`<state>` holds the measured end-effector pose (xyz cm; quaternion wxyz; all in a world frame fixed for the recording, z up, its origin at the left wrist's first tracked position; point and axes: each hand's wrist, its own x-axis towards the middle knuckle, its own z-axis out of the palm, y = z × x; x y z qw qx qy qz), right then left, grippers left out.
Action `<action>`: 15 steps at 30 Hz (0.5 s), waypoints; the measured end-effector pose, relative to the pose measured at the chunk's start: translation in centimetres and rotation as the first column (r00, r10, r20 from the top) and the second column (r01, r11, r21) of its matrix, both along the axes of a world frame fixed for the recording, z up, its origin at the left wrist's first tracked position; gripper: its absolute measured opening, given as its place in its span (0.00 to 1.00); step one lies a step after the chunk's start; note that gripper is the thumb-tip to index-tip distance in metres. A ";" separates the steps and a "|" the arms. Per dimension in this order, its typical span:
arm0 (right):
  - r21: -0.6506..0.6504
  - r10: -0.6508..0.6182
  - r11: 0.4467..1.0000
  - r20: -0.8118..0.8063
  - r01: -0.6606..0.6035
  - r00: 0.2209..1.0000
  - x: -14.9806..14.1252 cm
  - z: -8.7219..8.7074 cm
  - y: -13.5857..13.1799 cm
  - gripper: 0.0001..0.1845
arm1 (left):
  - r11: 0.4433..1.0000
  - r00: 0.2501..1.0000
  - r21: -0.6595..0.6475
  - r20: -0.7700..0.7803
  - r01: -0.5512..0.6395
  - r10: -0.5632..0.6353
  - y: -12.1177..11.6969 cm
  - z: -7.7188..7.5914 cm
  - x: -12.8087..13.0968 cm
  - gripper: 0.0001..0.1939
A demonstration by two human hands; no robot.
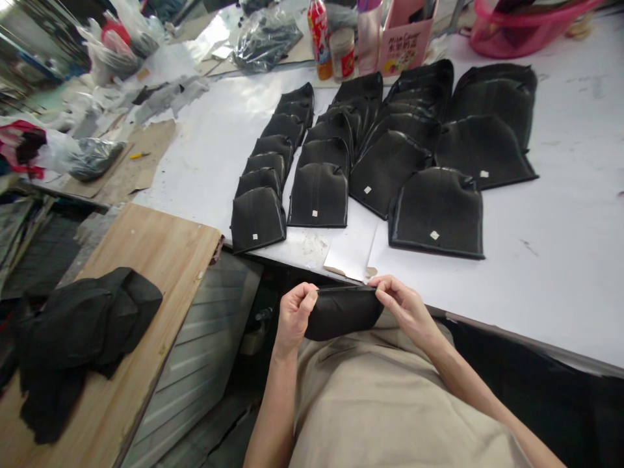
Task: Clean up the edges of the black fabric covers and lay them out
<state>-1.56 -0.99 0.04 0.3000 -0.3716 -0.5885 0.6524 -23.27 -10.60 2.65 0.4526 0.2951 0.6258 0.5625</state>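
Between my two hands a black fabric piece (344,315) with a straight seamed edge is stretched over my lap, just in front of the table edge. My left hand (296,309) pinches its left upper corner, thumb on top. At the right upper corner my right hand (397,300) pinches it between thumb and fingers. Beyond, similar black pieces with rounded tops lie overlapped in rows on the white table. The nearest is a black piece (436,211) with a small pale tag. Another tagged black piece (319,195) ends the row to its left.
A wooden board (185,260) on the left carries crumpled black cloth (82,331). Along the back stand a red-labelled bottle (319,39), a jar (342,55), a pink box (407,39) and a pink basin (526,32). Plastic bags (266,42) lie at the back left.
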 end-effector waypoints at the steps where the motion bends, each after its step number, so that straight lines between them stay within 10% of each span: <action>1: -0.012 0.000 1.000 -0.003 0.000 1.000 0.0 0.1 0.0 0.12 | 1.000 1.000 0.008 0.004 0.004 -0.004 0.0 0.0 0.1 0.15; 15: 0.105 0.008 0.994 0.046 -0.013 0.999 -0.4 -0.2 -0.1 0.07 | 1.000 1.000 0.031 0.026 0.006 -0.006 0.3 -0.1 0.4 0.15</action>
